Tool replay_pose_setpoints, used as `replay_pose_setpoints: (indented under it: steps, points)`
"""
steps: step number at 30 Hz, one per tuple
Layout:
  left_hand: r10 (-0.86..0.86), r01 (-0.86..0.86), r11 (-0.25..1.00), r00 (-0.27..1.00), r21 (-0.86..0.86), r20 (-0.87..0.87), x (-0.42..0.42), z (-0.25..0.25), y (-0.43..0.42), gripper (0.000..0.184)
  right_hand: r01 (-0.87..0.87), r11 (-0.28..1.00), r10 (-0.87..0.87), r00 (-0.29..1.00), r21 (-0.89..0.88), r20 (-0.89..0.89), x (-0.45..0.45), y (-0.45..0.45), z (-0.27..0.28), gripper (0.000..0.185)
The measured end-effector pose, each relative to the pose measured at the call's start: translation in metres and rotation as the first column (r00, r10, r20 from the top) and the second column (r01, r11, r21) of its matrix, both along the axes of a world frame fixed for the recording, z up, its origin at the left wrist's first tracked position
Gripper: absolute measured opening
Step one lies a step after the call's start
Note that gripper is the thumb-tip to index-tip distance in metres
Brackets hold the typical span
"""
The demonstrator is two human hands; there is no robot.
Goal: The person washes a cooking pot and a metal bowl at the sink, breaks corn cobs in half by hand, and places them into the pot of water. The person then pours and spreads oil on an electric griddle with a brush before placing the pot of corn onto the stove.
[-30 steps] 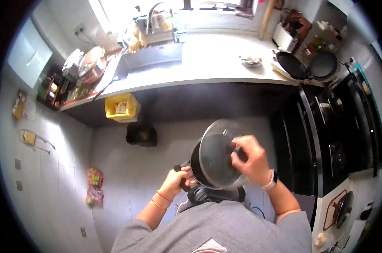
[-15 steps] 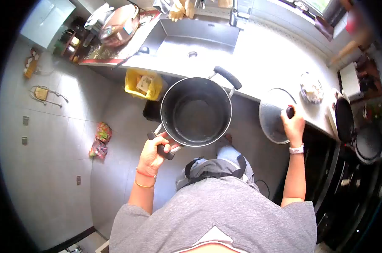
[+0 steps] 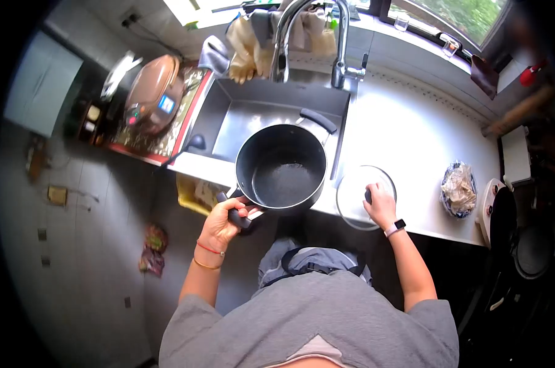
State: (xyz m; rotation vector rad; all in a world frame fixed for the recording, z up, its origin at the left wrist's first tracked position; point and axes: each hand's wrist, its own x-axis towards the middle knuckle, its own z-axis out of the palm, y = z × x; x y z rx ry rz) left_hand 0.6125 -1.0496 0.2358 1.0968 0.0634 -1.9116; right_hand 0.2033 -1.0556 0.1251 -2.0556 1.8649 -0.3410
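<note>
My left hand (image 3: 223,222) is closed around one side handle of a dark pot (image 3: 281,167). The pot is uncovered, tilted slightly, and overlaps the front edge of the steel sink (image 3: 247,116) in view. Its other black handle points up toward the basin. With my right hand (image 3: 381,206) I grip the dark knob of a round glass lid (image 3: 353,195), which is at the front edge of the white counter, right of the pot. Whether the lid touches the counter I cannot tell.
A tall faucet (image 3: 340,61) rises behind the sink, with gloves (image 3: 245,46) hanging beside it. A brown rice cooker (image 3: 155,92) and a ladle (image 3: 196,142) are at the left. A wrapped bowl (image 3: 459,191) and a black pan (image 3: 503,218) are at the right.
The lid was over the pot, then lifted off to the right. Both pot and lid are now closer to the sink and counter edge, and the view has moved nearer the sink.
</note>
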Motion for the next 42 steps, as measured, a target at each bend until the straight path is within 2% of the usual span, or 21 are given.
replay_pose_setpoints:
  steps: [5, 6, 8, 9, 12, 14, 15, 16, 17, 18, 20, 22, 25, 27, 28, 30, 32, 34, 36, 39, 42]
  points:
    - [-0.178, 0.181, 0.983, 0.981, -0.026, 0.074, 0.03, -0.02, -0.108, 0.041, 0.101, 0.993, -0.099, 0.994, 0.053, -0.039, 0.013, -0.013, 0.007, 0.039]
    - [-0.23, 0.234, 0.971, 0.97, -0.042, 0.082, 0.035, -0.025, -0.128, 0.041, 0.093, 0.981, -0.078, 0.993, 0.17, -0.093, 0.014, -0.02, 0.018, 0.048]
    - [-0.237, 0.24, 0.971, 0.966, -0.019, 0.103, 0.042, -0.023, -0.164, 0.04, 0.096, 0.97, -0.056, 0.982, 0.223, -0.182, 0.019, -0.044, 0.046, 0.061]
    - [-0.273, 0.276, 0.961, 0.958, -0.029, 0.082, 0.042, -0.023, -0.176, 0.041, 0.055, 0.985, -0.021, 0.98, 0.163, -0.2, 0.011, -0.06, 0.043, 0.071]
    - [-0.349, 0.351, 0.932, 0.936, -0.089, 0.03, 0.034, -0.022, -0.213, 0.04, 0.017, 1.0, -0.018, 0.902, -0.007, -0.431, -0.004, -0.158, 0.047, 0.065]
    - [-0.374, 0.372, 0.926, 0.927, -0.059, -0.022, 0.03, -0.031, -0.227, 0.039, 0.025, 0.997, -0.054, 0.896, -0.07, -0.441, 0.005, -0.244, 0.067, 0.055]
    - [-0.38, 0.376, 0.924, 0.924, -0.066, -0.053, 0.025, -0.034, -0.232, 0.038, -0.039, 0.978, -0.082, 0.834, -0.206, -0.546, 0.006, -0.284, 0.065, 0.054]
    - [-0.386, 0.381, 0.922, 0.919, -0.073, -0.083, 0.018, -0.035, -0.234, 0.038, -0.041, 0.979, -0.098, 0.763, -0.199, -0.639, 0.007, -0.323, 0.066, 0.057]
    - [-0.356, 0.352, 0.934, 0.927, -0.057, -0.113, 0.01, -0.033, -0.237, 0.04, -0.167, 0.938, -0.11, 0.687, -0.304, -0.718, 0.001, -0.357, 0.057, 0.053]
    - [-0.345, 0.34, 0.938, 0.932, -0.059, -0.115, 0.004, -0.03, -0.239, 0.04, -0.283, 0.912, -0.047, 0.648, -0.297, -0.76, -0.008, -0.388, 0.047, 0.053]
    - [-0.315, 0.3, 0.939, 0.946, -0.171, -0.073, -0.01, -0.021, -0.246, 0.041, -0.218, 0.97, 0.051, 0.62, -0.11, -0.783, -0.025, -0.425, 0.039, 0.046]
    - [-0.268, 0.267, 0.94, 0.963, -0.211, 0.023, -0.01, -0.012, -0.255, 0.042, 0.099, 0.984, 0.071, 0.542, 0.148, -0.838, 0.001, -0.427, 0.075, 0.038]
    - [-0.216, 0.278, 0.929, 0.944, -0.246, 0.249, 0.005, 0.003, -0.269, 0.041, 0.016, 0.992, -0.094, 0.756, -0.125, -0.647, -0.003, -0.417, 0.065, 0.032]
    - [-0.193, 0.28, 0.923, 0.93, -0.263, 0.312, 0.023, 0.008, -0.273, 0.033, -0.019, 0.919, -0.129, 0.929, -0.394, -0.347, 0.001, -0.4, 0.048, 0.032]
    - [-0.19, 0.285, 0.929, 0.914, -0.237, 0.358, 0.033, 0.011, -0.272, 0.031, 0.019, 0.924, -0.081, 0.986, -0.382, -0.146, 0.007, -0.388, 0.041, 0.031]
    - [-0.214, 0.291, 0.945, 0.895, -0.149, 0.391, 0.047, 0.017, -0.265, 0.029, 0.037, 0.998, -0.027, 0.984, -0.055, 0.174, 0.033, -0.363, 0.048, 0.034]
    - [-0.306, 0.342, 0.939, 0.871, -0.026, 0.384, 0.06, 0.02, -0.255, 0.039, 0.017, 0.933, -0.269, 0.693, 0.358, 0.669, 0.064, -0.338, 0.034, 0.045]
    - [-0.34, 0.328, 0.94, 0.917, 0.089, 0.207, 0.07, 0.009, -0.241, 0.039, -0.064, 0.808, -0.49, 0.478, 0.585, 0.729, 0.09, -0.315, 0.028, 0.051]
    - [-0.337, 0.321, 0.925, 0.94, 0.203, 0.048, 0.067, 0.01, -0.227, 0.036, -0.264, 0.739, -0.547, 0.302, 0.62, 0.781, 0.098, -0.299, 0.024, 0.045]
    - [-0.278, 0.286, 0.932, 0.958, 0.223, -0.065, 0.059, 0.0, -0.209, 0.03, -0.138, 0.762, -0.547, 0.387, 0.633, 0.742, 0.094, -0.291, 0.039, 0.037]
    - [-0.242, 0.28, 0.936, 0.952, 0.214, -0.188, 0.033, -0.021, -0.215, 0.049, -0.059, 0.821, -0.493, 0.426, 0.567, 0.758, 0.078, -0.304, 0.088, 0.034]
